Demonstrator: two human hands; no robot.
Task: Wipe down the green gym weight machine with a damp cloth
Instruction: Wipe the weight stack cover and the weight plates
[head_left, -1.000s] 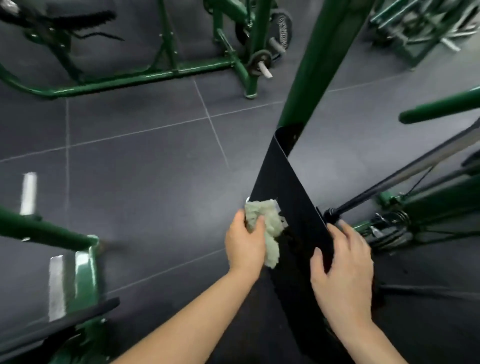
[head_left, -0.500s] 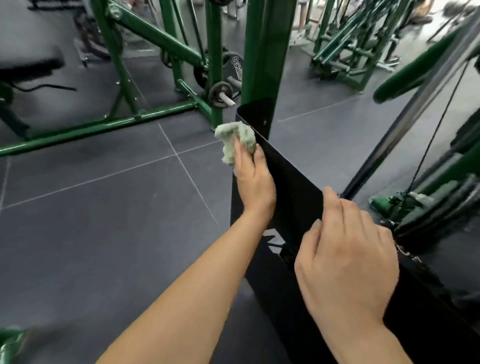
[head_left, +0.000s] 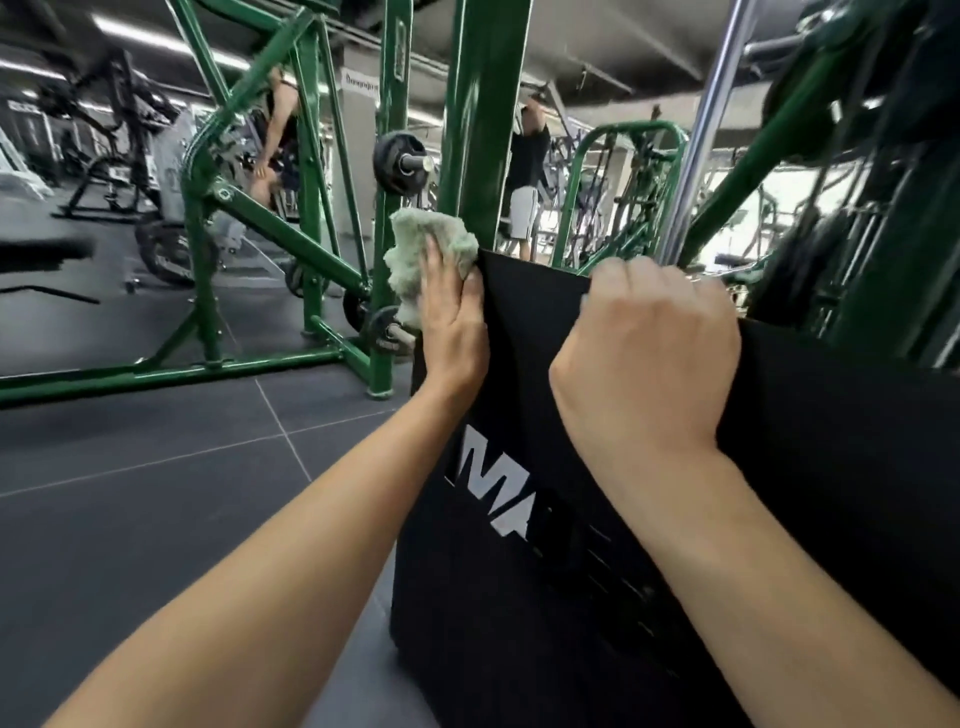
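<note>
two bare forearms reach forward from the lower edge of the view toward a black shroud panel (head_left: 597, 545) of the green weight machine (head_left: 485, 114), which bears partly visible white lettering on its near face. the right hand (head_left: 649, 358) grips the top edge of the panel, fingers curled tightly over it so that the fingertips are hidden behind. the left hand (head_left: 452, 322) lies at the panel's upper left corner, fingers straight and close together, pressing a pale green cloth (head_left: 421, 249) against that corner; the cloth bunches above and to the left of the fingers and a fold hangs down beside the palm. directly behind the corner rises the machine's green upright post, with a chrome guide rod (head_left: 701, 135) slanting upward to its right. dark grey floor tiles (head_left: 156, 493) extend to the left. farther off stands a green plate-loaded frame (head_left: 306, 171) carrying a black weight plate (head_left: 397, 163) on a horn. in the blurred distance, two people stand among further equipment.
</note>
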